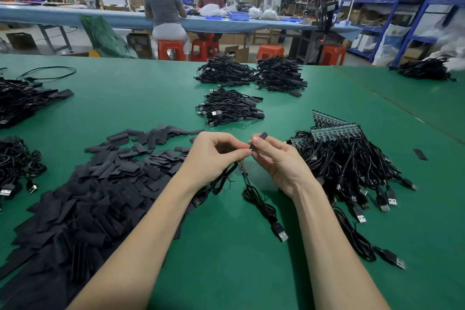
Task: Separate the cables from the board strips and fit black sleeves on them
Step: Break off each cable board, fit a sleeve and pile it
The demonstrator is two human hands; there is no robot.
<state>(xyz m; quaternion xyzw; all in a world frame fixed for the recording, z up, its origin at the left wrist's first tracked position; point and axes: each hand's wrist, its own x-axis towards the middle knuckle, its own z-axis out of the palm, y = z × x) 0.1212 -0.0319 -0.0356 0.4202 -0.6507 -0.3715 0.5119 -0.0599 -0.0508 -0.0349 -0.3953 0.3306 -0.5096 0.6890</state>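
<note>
Spilling off the frame's lower left edge, a heap of flat black sleeves covers the green counter. At centre the left hand pinches a cable at its small board end, the pinch point hidden by curled fingers, while the right hand grips one black sleeve, tip protruding. Further right, board strips top a tangle of attached cables.
</note>
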